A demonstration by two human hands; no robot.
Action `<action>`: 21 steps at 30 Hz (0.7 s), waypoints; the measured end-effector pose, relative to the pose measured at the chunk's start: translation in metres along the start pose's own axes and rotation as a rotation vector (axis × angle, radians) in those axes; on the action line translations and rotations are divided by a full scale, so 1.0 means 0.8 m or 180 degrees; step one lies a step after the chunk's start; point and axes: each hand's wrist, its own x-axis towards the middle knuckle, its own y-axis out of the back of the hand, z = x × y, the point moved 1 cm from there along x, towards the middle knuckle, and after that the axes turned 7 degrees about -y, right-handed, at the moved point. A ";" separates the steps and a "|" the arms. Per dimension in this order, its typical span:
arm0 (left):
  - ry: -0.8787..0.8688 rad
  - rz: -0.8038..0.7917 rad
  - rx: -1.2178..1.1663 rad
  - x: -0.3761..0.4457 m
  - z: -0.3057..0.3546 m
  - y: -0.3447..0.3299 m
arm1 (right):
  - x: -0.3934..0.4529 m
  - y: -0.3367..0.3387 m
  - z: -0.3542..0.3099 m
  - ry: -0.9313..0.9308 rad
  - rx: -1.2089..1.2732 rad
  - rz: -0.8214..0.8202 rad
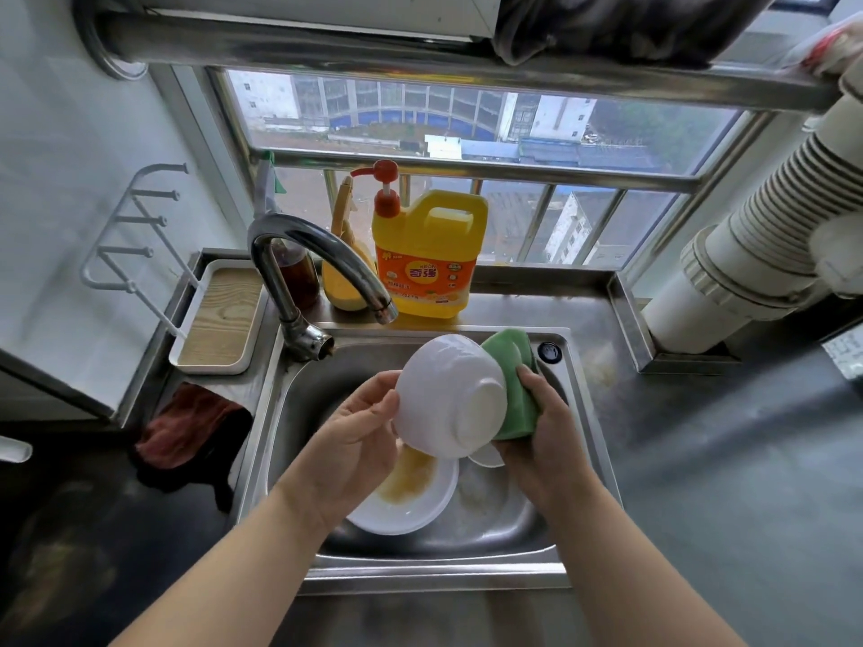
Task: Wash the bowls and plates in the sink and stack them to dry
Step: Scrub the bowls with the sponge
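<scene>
My left hand (359, 436) grips the rim of a white bowl (448, 394), held over the steel sink (299, 413) with its base turned toward me. My right hand (541, 427) holds a green sponge cloth (513, 380) pressed against the bowl's right side. Below them in the basin lies a white plate (411, 502) smeared with yellowish residue. Another white dish (488, 457) peeks out under the bowl, mostly hidden.
A curved faucet (322, 268) arches over the sink's back left. A yellow detergent jug (427, 254) with a red pump stands behind the sink. A wood-lined white tray (219, 315) sits at the left, a dark red cloth (187, 427) below it. Dark counter (724, 459) lies right.
</scene>
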 end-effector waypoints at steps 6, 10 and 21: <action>0.0888 -0.0029 0.1296 0.017 0.034 -0.012 | -0.011 -0.003 -0.022 0.0771 -0.1700 -0.0267; 0.0779 0.0172 0.1672 0.026 0.031 -0.017 | -0.012 -0.015 -0.011 0.1332 -0.3009 0.0209; -0.0221 0.0415 0.1183 -0.001 0.000 -0.029 | -0.004 -0.037 -0.016 0.1266 -0.2940 0.0652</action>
